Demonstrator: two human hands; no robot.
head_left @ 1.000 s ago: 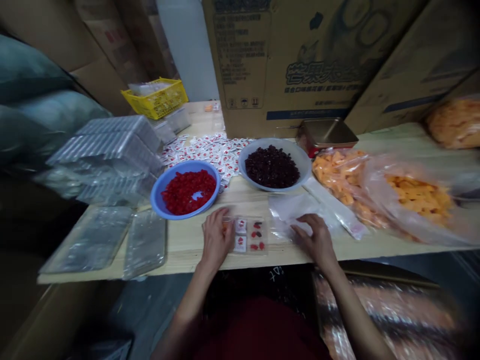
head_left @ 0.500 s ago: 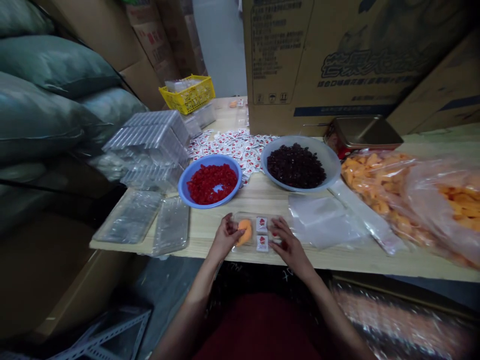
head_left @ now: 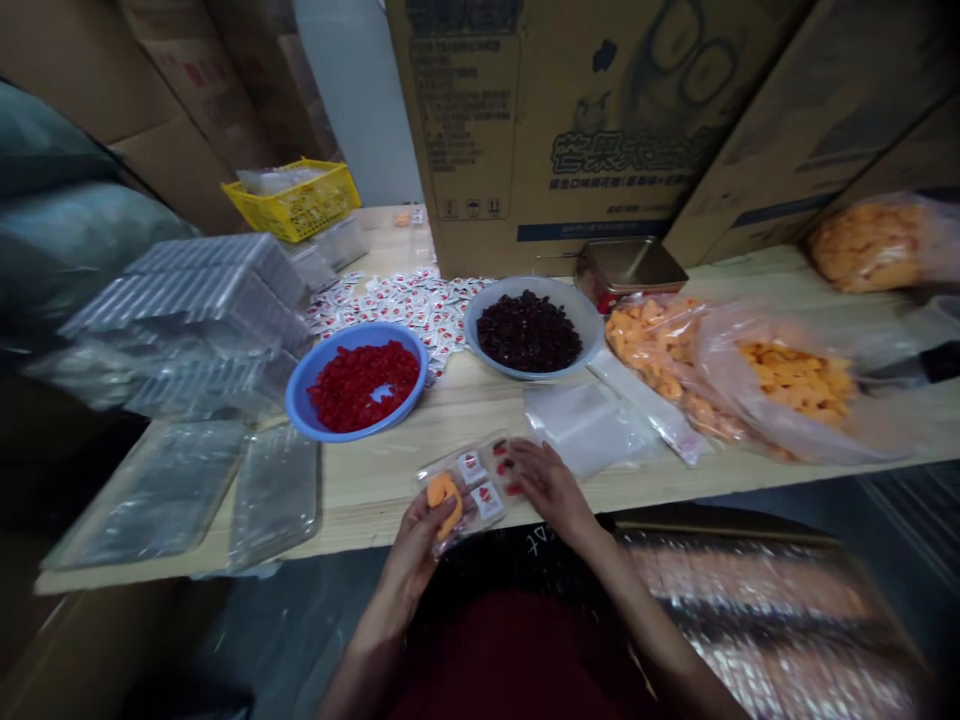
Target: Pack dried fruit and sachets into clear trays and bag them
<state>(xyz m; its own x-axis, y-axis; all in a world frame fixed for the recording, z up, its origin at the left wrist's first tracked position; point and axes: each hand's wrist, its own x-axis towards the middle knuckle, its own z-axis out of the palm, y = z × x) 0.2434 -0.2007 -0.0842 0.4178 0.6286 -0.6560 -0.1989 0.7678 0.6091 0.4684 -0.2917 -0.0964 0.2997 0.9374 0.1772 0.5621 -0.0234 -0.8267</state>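
A clear plastic tray is tilted at the table's front edge. My left hand grips its left end, with the thumb against a curved orange piece in the left compartment. Two small white printed packets lie in the middle. Red pieces sit in the right compartment, where my right hand bends its fingers over them. A dark spot shows by the right fingertips; whatever they pinch is too small to make out.
Behind the tray stand a blue bowl of red pieces and a pale bowl of dark pieces. Printed packets are heaped beyond. Stacked clear trays stand left; bags of orange pieces lie right. A large carton blocks the back.
The view has swung to the right. The tray has turned and tipped, its left end lifted nearer to me in my left hand. My right fingers have moved over the red pieces.
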